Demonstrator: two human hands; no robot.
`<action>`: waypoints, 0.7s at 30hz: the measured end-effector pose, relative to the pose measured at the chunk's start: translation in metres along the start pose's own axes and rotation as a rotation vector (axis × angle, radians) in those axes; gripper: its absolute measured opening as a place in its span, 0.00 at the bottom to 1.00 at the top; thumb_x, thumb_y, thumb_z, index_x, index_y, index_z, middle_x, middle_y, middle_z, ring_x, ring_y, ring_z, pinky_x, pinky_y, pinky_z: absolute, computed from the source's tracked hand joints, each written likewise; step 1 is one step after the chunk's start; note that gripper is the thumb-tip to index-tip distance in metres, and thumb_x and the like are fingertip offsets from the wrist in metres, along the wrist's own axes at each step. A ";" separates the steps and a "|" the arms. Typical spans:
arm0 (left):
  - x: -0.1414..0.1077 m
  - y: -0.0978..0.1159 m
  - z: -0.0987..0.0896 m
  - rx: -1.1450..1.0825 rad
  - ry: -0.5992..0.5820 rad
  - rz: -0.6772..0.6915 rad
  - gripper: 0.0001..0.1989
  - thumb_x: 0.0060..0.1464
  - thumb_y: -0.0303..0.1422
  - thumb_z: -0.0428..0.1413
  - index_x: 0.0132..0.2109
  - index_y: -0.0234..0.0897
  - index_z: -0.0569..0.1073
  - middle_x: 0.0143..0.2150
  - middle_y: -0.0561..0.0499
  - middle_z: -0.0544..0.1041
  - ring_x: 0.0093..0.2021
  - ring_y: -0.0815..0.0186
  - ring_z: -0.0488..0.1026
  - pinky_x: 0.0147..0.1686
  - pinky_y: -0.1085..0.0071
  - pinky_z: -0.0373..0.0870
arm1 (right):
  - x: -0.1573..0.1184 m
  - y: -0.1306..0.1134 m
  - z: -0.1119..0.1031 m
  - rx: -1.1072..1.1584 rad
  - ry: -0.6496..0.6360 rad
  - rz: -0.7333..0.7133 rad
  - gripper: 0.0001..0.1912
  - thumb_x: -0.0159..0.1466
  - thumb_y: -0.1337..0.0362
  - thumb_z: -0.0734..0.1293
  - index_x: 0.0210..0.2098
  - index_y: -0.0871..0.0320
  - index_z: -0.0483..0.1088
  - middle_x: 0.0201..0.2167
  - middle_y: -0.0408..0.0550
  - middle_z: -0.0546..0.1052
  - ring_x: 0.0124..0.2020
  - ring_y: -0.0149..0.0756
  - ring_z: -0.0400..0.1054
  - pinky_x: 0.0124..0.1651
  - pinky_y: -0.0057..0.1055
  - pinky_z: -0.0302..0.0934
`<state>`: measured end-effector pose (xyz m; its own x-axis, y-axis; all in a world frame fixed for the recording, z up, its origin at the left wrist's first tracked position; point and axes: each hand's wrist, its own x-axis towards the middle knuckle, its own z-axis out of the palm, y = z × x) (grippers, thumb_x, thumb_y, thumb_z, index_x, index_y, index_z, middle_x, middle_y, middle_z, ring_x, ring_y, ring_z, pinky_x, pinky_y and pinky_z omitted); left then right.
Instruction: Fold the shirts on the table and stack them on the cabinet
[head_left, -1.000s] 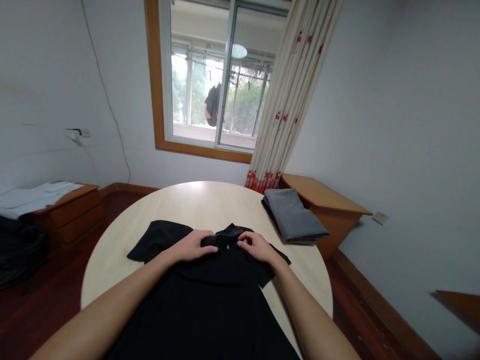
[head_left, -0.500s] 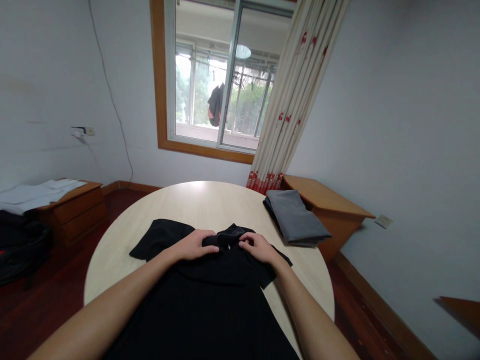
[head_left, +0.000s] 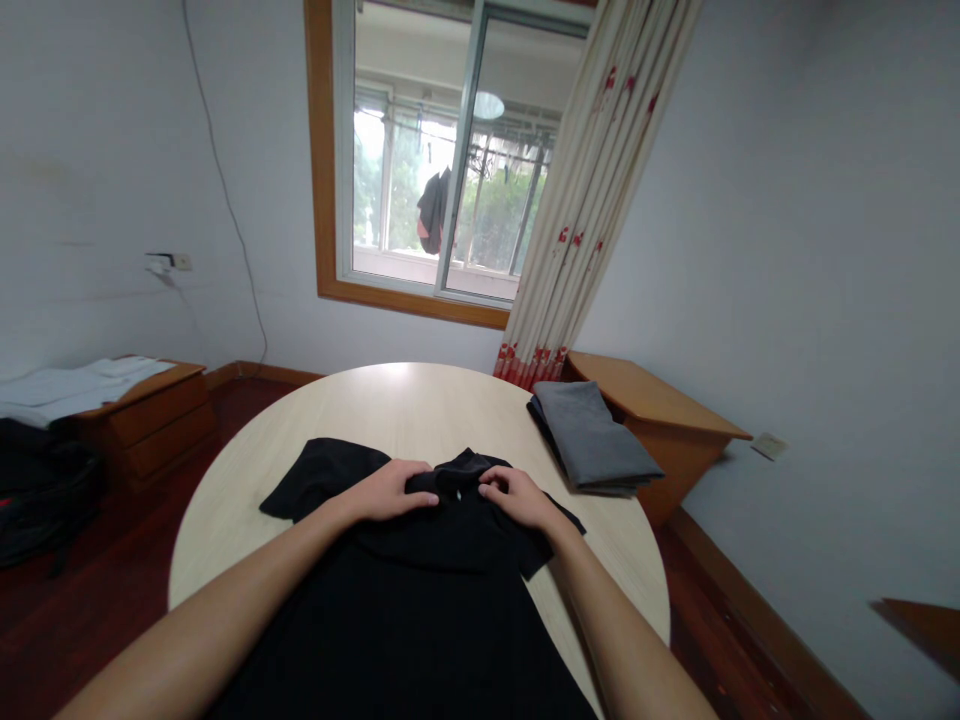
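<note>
A black short-sleeved shirt (head_left: pixel 420 610) lies spread over the round pale table (head_left: pixel 367 400), its collar (head_left: pixel 463 468) toward the far side and its body running down to the bottom of the view. My left hand (head_left: pixel 394 490) is closed on the left side of the collar, thumb on the near side. At the collar's right side, my right hand (head_left: pixel 516 494) pinches the fabric between thumb and curled fingers. A small light spot shows just below the collar between the hands. One sleeve reaches out to the left; the other is partly under my right forearm.
Folded grey and dark clothes (head_left: pixel 596 435) lie stacked at the table's right edge. Behind them stands a wooden desk (head_left: pixel 652 395) by the curtain (head_left: pixel 577 230). A low wooden cabinet (head_left: pixel 161 415) with papers and a black bag (head_left: pixel 45 495) are at left.
</note>
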<state>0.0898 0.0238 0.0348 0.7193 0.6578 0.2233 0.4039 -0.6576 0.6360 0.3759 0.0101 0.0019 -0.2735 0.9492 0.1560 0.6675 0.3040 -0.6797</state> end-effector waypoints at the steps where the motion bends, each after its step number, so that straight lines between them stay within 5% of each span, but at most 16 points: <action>1: 0.000 0.000 0.000 0.002 0.000 0.001 0.16 0.59 0.46 0.56 0.44 0.38 0.75 0.42 0.49 0.79 0.42 0.58 0.75 0.45 0.66 0.69 | 0.000 0.000 0.000 0.000 -0.001 0.003 0.12 0.61 0.60 0.66 0.40 0.59 0.76 0.30 0.45 0.76 0.31 0.34 0.66 0.37 0.30 0.59; 16: 0.001 -0.001 0.000 -0.006 -0.003 0.003 0.17 0.58 0.47 0.56 0.43 0.37 0.76 0.41 0.49 0.79 0.41 0.59 0.75 0.45 0.66 0.69 | 0.001 0.005 0.002 0.021 0.028 -0.006 0.14 0.62 0.59 0.67 0.45 0.60 0.73 0.30 0.45 0.75 0.32 0.34 0.67 0.38 0.31 0.61; 21: 0.001 -0.001 0.000 -0.044 -0.028 0.058 0.12 0.59 0.40 0.55 0.41 0.38 0.77 0.40 0.49 0.80 0.41 0.60 0.75 0.44 0.68 0.68 | 0.003 0.007 0.008 -0.005 0.191 -0.032 0.28 0.62 0.62 0.67 0.61 0.59 0.63 0.46 0.52 0.73 0.34 0.34 0.68 0.44 0.36 0.65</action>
<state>0.0896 0.0249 0.0346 0.7566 0.6081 0.2402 0.3363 -0.6771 0.6546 0.3743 0.0141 -0.0078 -0.1580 0.9372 0.3109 0.6642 0.3338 -0.6688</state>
